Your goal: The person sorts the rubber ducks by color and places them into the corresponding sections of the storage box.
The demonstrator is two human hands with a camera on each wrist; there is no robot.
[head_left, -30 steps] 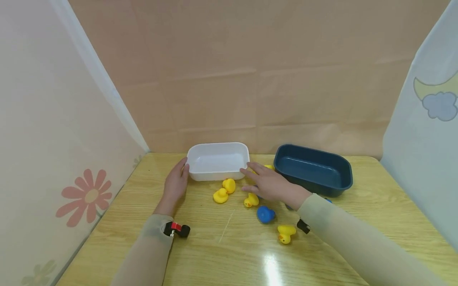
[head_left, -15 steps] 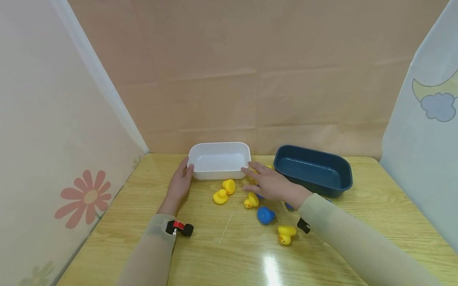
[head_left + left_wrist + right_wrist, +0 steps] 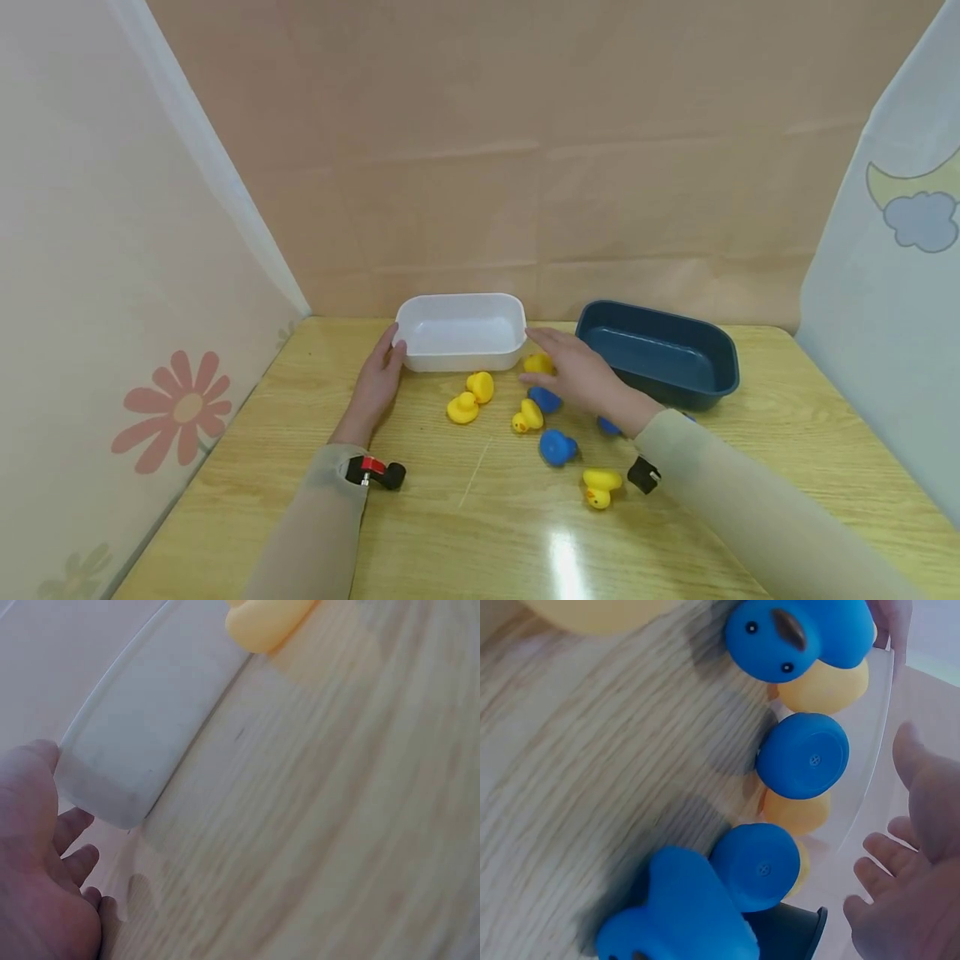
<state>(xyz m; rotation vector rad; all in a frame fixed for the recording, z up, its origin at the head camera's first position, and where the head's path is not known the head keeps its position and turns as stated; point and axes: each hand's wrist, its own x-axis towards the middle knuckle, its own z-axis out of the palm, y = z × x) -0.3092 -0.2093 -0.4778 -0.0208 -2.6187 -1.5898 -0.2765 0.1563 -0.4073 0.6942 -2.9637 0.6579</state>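
A white plastic basin [image 3: 461, 362] stands at the back of the wooden table. My left hand [image 3: 377, 379] is at its left front corner; the thumb lies on the near side and the fingers reach along the end, as the left wrist view also shows. At the basin's opposite end, my right hand [image 3: 577, 373] has its fingers extended, fingertips beside the rim. I cannot tell whether they touch it. Under and near the right hand lie a yellow rubber duck [image 3: 537, 363] and a blue rubber duck [image 3: 544, 399]. Neither hand holds a duck.
A dark blue basin [image 3: 660, 387] stands to the right. Two yellow ducks [image 3: 462, 408] lie before the white basin. Nearer me are another yellow duck [image 3: 528, 416], a tipped blue duck [image 3: 557, 447] and a yellow one [image 3: 599, 487] on its side. The right arm partly hides more blue ducks.
The white basin has shifted slightly right, with my left hand following along its left end. My right hand's fingers have drawn back rightward from over the rim. The ducks lie where they were.
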